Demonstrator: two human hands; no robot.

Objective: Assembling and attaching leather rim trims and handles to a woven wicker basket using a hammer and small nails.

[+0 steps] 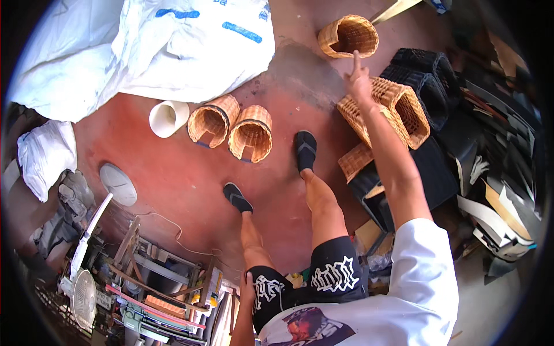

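Observation:
My right arm reaches forward, and my right hand point(359, 82) has its index finger stretched out, with nothing seen in it. The fingertip overlaps the near rim of a round wicker basket point(329, 41) lying on its side; I cannot tell whether they touch. Below that hand lie tan wicker baskets point(413, 115) with angular openings, partly behind my forearm. My left hand point(247, 291) hangs beside the left leg of my black shorts, its fingers mostly hidden. Left of my feet, two wicker baskets point(214, 118) point(254, 130) with dark bands lie next to a white cylinder point(169, 119).
Large white sacks point(190, 63) fill the far left. Black baskets point(424, 75) and stacked dark sheets point(496, 127) crowd the right. A standing fan point(84, 299) with a round base point(118, 184) is at left, near a cluttered rack point(167, 288). A cord point(176, 230) crosses the red floor point(173, 196).

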